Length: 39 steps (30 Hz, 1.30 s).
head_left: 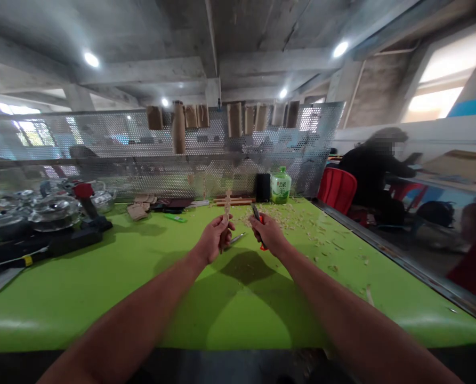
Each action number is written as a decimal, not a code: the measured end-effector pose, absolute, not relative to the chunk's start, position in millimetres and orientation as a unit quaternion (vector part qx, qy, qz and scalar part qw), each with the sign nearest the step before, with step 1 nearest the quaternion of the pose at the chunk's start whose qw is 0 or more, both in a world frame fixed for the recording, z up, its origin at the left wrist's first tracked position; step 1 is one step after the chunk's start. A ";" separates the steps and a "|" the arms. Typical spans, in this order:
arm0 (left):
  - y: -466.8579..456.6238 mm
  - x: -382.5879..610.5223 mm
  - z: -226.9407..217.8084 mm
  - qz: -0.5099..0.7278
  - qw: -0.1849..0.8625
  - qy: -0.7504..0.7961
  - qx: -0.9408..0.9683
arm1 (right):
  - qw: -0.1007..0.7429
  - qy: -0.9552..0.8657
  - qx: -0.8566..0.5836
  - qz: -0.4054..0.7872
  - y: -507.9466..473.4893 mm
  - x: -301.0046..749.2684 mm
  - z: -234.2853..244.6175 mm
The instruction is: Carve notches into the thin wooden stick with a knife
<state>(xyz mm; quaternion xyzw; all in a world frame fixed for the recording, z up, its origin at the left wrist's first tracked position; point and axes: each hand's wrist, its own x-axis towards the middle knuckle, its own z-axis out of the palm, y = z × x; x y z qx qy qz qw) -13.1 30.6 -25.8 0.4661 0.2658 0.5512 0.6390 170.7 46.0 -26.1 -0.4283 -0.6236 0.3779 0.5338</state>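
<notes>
lamps (91, 60) bright | window (453, 58) glare | shadow below left hand (214, 239) | edges warped
</notes>
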 end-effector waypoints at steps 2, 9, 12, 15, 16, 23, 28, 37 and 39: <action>29.0 -10.5 -27.2 0.550 0.652 0.260 0.452 | 0.534 -0.625 -0.419 0.385 40.1 167.4 -25.1; 21.1 -7.8 -22.7 0.526 0.724 0.213 0.392 | 0.516 -0.610 -0.398 0.451 20.5 157.0 -14.5; 19.0 -9.3 -22.2 0.526 0.720 0.223 0.395 | 0.510 -0.586 -0.392 0.492 13.4 156.7 0.0; 19.4 -10.3 -23.0 0.541 0.709 0.239 0.385 | 0.495 -0.612 -0.382 0.484 11.4 161.0 11.7; 20.0 -10.5 -23.3 0.541 0.711 0.240 0.380 | 0.487 -0.633 -0.379 0.468 12.2 163.5 12.5; 19.3 -11.0 -23.5 0.534 0.719 0.256 0.364 | 0.536 -0.621 -0.388 0.419 26.0 183.7 -25.6; 14.2 -9.7 -25.8 0.541 0.679 0.304 0.391 | 0.504 -0.653 -0.396 0.404 23.4 192.5 -41.7; 8.3 -4.4 -25.7 0.567 0.630 0.322 0.421 | 0.437 -0.700 -0.402 0.396 11.6 187.1 -43.1; 7.5 -4.3 -25.6 0.575 0.620 0.326 0.423 | 0.440 -0.696 -0.404 0.397 12.1 187.4 -43.6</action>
